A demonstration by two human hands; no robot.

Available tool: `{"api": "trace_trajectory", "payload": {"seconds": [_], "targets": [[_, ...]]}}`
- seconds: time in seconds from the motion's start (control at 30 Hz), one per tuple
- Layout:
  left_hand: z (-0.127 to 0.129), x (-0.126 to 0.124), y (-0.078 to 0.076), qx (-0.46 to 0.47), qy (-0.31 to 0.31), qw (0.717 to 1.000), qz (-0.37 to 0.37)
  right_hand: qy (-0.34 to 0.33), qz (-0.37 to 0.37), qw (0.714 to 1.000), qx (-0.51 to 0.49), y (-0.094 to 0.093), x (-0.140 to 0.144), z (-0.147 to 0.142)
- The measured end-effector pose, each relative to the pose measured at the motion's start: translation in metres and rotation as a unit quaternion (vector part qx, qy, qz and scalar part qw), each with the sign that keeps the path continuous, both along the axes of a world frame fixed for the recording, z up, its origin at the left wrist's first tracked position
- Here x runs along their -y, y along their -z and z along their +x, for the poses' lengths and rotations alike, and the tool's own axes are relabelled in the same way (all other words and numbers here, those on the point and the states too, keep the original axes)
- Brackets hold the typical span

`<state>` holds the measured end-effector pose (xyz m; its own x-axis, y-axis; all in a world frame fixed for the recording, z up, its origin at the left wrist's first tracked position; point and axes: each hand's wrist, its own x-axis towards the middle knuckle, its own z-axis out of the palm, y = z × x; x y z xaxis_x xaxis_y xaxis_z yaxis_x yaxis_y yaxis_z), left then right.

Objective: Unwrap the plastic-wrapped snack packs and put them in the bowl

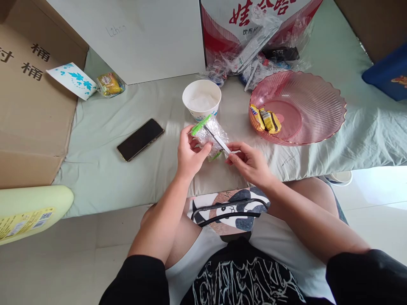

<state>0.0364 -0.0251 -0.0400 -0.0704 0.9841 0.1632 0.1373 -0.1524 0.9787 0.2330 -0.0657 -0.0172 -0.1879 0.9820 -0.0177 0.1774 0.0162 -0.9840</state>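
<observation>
Currently your left hand (190, 154) grips a clear packet with green edge (209, 136), held just in front of the white paper cup (202, 101). Your right hand (249, 163) pinches a thin white strip (219, 142) lying across the packet. Right of the cup: pink bowl (318, 106); left of it: phone (140, 139).

Crinkly clear plastic packet (210, 136); glossy ribbed pink plastic bowl (305, 106); matt cloth sheet (127, 169); paper cup (201, 101).

Both hands meet mid-frame, left hand (190, 153) and right hand (247, 162) pinched closed.
</observation>
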Motion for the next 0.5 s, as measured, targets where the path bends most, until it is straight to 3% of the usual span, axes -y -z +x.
{"api": "trace_trajectory", "payload": {"seconds": [0.1, 0.27, 0.33, 0.4, 0.5], "targets": [[-0.007, -0.003, -0.003, 0.036, -0.022, 0.999, 0.008, 0.002, 0.006, 0.999, 0.036, -0.002, 0.0, 0.004], [-0.037, -0.015, -0.011, 0.122, -0.125, 0.985, 0.001, -0.031, 0.007, 0.994, 0.101, -0.007, 0.002, 0.012], [-0.046, -0.017, -0.014, 0.136, -0.153, 0.979, -0.009, -0.008, 0.013, 0.993, 0.116, -0.006, 0.002, 0.016], [-0.048, -0.016, -0.015, 0.133, -0.15, 0.979, -0.017, 0.043, 0.045, 0.986, 0.154, -0.003, 0.0, 0.02], [-0.036, -0.009, -0.015, 0.109, -0.094, 0.989, -0.046, 0.097, 0.119, 0.954, 0.258, 0.004, -0.004, 0.023]]}}
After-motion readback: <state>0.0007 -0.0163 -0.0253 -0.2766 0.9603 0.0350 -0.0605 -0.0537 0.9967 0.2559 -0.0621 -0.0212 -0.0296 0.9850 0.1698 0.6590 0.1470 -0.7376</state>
